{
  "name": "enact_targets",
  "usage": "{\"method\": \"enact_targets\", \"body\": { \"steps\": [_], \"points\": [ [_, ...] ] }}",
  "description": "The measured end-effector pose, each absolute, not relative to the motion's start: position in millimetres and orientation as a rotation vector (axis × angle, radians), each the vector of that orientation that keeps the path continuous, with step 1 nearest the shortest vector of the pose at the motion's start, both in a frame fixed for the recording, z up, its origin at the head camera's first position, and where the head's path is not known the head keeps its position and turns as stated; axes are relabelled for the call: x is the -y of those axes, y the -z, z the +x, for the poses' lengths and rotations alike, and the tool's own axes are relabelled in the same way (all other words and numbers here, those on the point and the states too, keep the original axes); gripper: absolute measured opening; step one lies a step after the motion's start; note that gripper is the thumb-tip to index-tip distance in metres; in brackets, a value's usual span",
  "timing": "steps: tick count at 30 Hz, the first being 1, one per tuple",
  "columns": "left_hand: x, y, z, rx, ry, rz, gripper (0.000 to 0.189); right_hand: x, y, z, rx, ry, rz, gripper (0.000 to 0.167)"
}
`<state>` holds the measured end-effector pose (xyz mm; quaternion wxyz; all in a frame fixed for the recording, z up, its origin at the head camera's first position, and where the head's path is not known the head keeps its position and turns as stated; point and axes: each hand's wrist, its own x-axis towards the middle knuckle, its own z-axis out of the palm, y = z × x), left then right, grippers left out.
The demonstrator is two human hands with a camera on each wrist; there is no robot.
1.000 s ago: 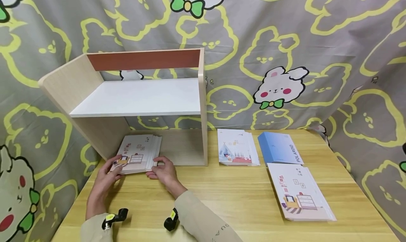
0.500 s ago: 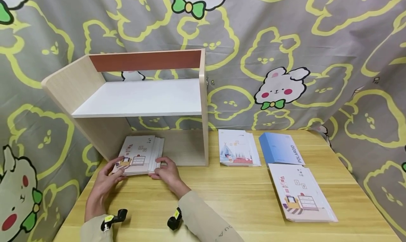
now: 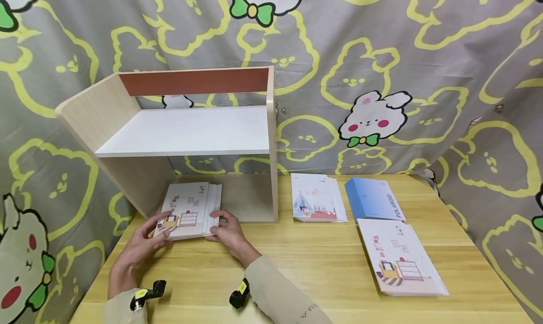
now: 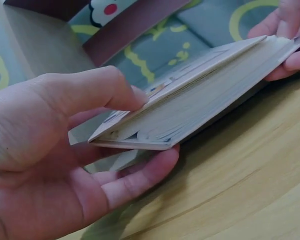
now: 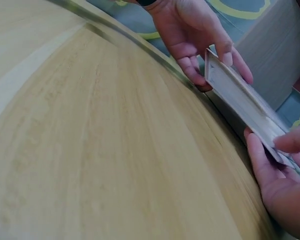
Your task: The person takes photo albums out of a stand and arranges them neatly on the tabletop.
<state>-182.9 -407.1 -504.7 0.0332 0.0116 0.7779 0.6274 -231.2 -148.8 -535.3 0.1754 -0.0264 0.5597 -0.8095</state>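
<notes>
A white photo album (image 3: 183,203) with a drawing of an armchair and a dresser on its cover lies tilted at the front of the shelf's lower compartment. My left hand (image 3: 137,248) grips its near left corner, thumb on the cover and fingers underneath, as the left wrist view of the album (image 4: 210,92) shows. At the near right edge my right hand (image 3: 231,236) pinches the album too. Its page edges face me between the two covers. In the right wrist view both hands hold the album (image 5: 240,100) just above the table's surface.
A wooden desktop bookshelf (image 3: 273,140) with a white upper board (image 3: 191,130) stands at the back left. To its right lie a white album with a tent drawing (image 3: 316,199), a blue POLAROID album (image 3: 375,199) and another armchair album (image 3: 403,258). A patterned curtain hangs behind.
Both hands have drawn the album slightly toward me and to the right, out of the lower compartment. The grip looks the same, and the other albums have stayed in place.
</notes>
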Motion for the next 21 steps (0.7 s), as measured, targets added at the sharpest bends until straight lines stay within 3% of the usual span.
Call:
{"method": "enact_targets", "body": {
  "steps": [21],
  "points": [
    [388, 498, -191, -2.431, -1.851, 0.216, 0.064, 124, 530, -230, -1.611, 2.303, -0.111, 0.043]
  ]
}}
